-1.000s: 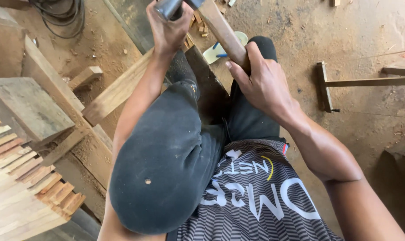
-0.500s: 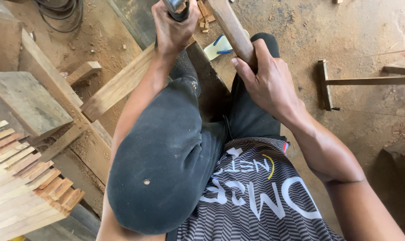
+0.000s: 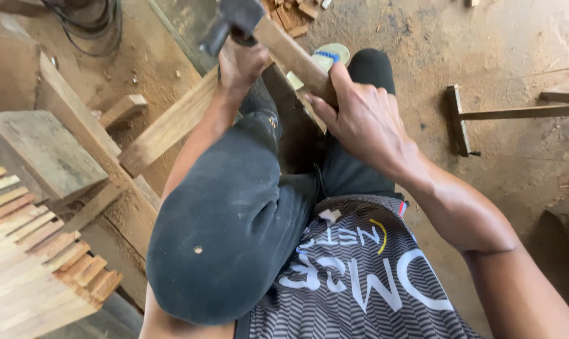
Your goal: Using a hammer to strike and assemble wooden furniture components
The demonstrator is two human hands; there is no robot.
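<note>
My left hand (image 3: 241,63) is shut on the handle of a hammer (image 3: 229,24), whose dark metal head sits at the top of the view, over the wood. My right hand (image 3: 359,119) grips a narrow wooden plank (image 3: 292,56) that runs diagonally up to the left. A second, longer plank (image 3: 171,125) lies crosswise beneath it, running down to the left. My raised left knee in dark trousers (image 3: 228,220) fills the middle and hides the lower part of the planks.
A stack of thin wood strips (image 3: 27,251) and a thick wooden block (image 3: 46,150) stand at the left. Black cable (image 3: 90,25) coils at top left. A wooden frame piece (image 3: 460,119) lies on the dusty floor at right. A sandal (image 3: 325,58) shows under the plank.
The hammer head has come into full view and swung down toward the plank. My left hand has moved slightly lower. My right hand keeps its grip on the plank.
</note>
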